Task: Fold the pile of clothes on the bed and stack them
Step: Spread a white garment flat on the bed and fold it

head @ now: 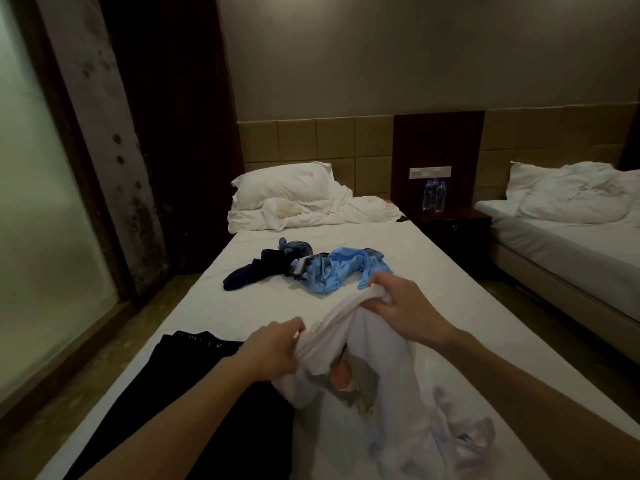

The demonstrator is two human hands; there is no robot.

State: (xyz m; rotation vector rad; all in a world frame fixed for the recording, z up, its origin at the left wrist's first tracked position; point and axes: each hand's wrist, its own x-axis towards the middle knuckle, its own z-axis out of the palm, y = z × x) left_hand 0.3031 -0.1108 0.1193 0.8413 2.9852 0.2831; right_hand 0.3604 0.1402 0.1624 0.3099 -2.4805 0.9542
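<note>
Fingers (294, 332) curled (both hands), gripping white shirt (377, 344)

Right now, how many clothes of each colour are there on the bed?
White: 1, the printed shirt that both hands hold, left hand, right hand
Black: 1, the black garment lying flat
Light blue: 1
Dark blue: 1, maybe more bunched there
Total: 4

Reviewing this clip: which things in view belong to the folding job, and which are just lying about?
Job:
white printed shirt, gripped by left hand and right hand
light blue garment
dark navy garment
black garment, laid flat
bed

Lying about:
pillow
water bottles
nightstand
second bed
</note>
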